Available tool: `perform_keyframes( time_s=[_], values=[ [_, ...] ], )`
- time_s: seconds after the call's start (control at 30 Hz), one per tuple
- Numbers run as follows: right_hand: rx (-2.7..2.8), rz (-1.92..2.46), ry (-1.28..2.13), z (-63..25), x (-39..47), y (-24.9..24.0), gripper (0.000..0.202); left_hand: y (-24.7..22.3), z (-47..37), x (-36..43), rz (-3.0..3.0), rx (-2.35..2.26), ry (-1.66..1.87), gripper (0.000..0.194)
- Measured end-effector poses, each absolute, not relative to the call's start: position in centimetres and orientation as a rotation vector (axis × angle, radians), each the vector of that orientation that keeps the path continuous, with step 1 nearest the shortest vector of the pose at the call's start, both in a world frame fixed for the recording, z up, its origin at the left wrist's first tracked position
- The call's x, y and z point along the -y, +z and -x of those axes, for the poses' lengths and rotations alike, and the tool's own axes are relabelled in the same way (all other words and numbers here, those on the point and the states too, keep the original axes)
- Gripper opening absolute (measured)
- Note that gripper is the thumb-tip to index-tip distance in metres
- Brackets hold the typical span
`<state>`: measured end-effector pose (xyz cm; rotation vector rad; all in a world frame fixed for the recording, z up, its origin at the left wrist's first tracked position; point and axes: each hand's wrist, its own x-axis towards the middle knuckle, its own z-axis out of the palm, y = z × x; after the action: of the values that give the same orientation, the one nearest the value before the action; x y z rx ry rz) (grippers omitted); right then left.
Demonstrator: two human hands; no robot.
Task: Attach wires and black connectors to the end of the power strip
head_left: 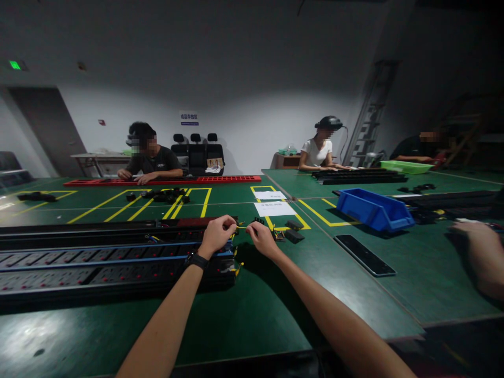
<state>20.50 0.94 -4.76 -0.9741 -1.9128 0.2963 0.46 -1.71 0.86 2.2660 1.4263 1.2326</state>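
A thin yellow wire (241, 227) stretches between my two hands, just beyond the right ends of several long black power strips. Pinched closed on its left end is my left hand (217, 234), with a dark band on the wrist, above the strips. My right hand (261, 238) is closed at the wire's other end, over the green table. The nearest power strip (129, 273) has rows of sockets with red dots and a blue edge. Yellow wire ends (238, 269) stick out of the strips' right ends. Small black parts (293, 231) lie right of my right hand.
A phone (364, 254) lies on the green table (315, 304), near a blue bin (374, 210). White paper sheets (275, 208) lie ahead. Another person's hand (482, 247) is at the right. Across the table, people sit by a red strip (165, 181) and a green tray (406, 167).
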Motion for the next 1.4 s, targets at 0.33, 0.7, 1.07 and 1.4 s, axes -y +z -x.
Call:
perform_keyframes(
  time_s=[0.33,0.7,1.07,1.4],
  values=[
    [1.954,1.083,0.417,-20.7,-0.8,-5.5,0.036,0.7,-0.7,2.0,-2.436,-1.435,1.136,0.013],
    [2.050,0.972,0.090,-19.9,0.6,-5.2,0.011,0.8,-0.7,2.3,-2.458,-1.398,0.998,0.015],
    [2.044,0.971,-0.006,-19.4,1.0,-4.9,0.007,0.6,-0.7,2.3,-2.452,-1.373,0.958,0.022],
    [2.055,0.977,-0.044,-19.1,1.4,-4.4,0.009,0.0,-0.4,1.8,-2.543,-1.433,0.942,0.028]
  ],
)
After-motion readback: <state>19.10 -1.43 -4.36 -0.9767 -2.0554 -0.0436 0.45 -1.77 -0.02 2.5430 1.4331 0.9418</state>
